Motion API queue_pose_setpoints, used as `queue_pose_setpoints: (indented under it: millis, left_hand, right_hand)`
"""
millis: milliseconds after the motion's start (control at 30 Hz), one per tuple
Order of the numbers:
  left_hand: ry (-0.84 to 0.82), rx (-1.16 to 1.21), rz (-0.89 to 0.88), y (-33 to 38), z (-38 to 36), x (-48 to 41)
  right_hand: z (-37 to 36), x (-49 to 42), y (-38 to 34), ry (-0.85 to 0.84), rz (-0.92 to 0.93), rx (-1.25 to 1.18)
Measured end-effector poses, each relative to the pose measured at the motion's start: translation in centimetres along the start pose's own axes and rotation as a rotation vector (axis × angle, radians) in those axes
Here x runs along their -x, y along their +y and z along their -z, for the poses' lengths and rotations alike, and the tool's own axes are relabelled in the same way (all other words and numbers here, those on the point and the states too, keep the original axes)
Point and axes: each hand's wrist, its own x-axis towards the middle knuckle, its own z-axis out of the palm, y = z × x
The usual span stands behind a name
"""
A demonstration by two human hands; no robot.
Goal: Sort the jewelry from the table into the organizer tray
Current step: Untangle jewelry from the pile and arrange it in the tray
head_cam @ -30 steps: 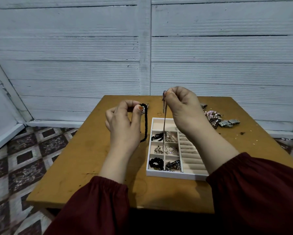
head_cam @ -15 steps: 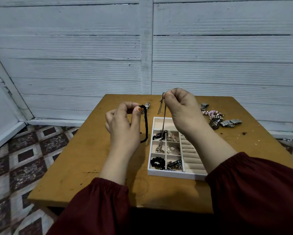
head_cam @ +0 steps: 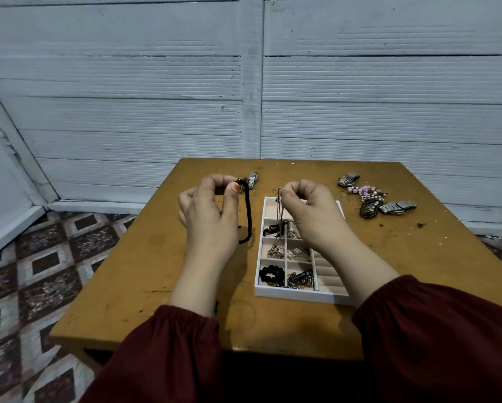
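Above the organizer tray (head_cam: pixel 299 294), your right hand (head_cam: pixel 310 216) pinches a thin chain (head_cam: pixel 280 213) dangling into a left compartment; your left hand (head_cam: pixel 212 222) pinches a black braided cord (head_cam: pixel 248 216) hanging over the counter (head_cam: pixel 156 257).

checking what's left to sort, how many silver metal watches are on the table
3. One silver metal watch beyond the black braided cord in the left hand; one behind the pink bead jewelry pile; one at that pile's right edge. More may hide in it.
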Motion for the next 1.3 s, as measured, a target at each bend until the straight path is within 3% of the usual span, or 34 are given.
queue_pose_setpoints:
  millis: [400, 700, 900, 1100, 1300]
  left_hand:
    - [0.032, 0.019, 0.003, -0.5, 0.1, 0.0]
    - [0.009, 0.029, 0.021, -0.5, 0.1, 0.3]
    - [0.003, 0.031, 0.019, -0.4, 0.0, 0.5]
    - [0.013, 0.034, 0.039, -0.6, 0.1, 0.5]
    - [-0.001, 0.036, 0.045, -0.2, 0.0, 0.6]
  right_hand:
    - [-0.3, 0.3, 3.0, -0.095, -0.068, 0.233]
    - [-0.4, 1.3, 3.1, -0.117, 0.053, 0.725]
    - [-0.8, 1.5, 3.2, -0.127, 0.103, 0.917]
    - [-1.0, 1.5, 2.9, -0.133, 0.137, 0.985]
    - [-0.2, 1.5, 2.5, -0.1, 0.066, 0.857]
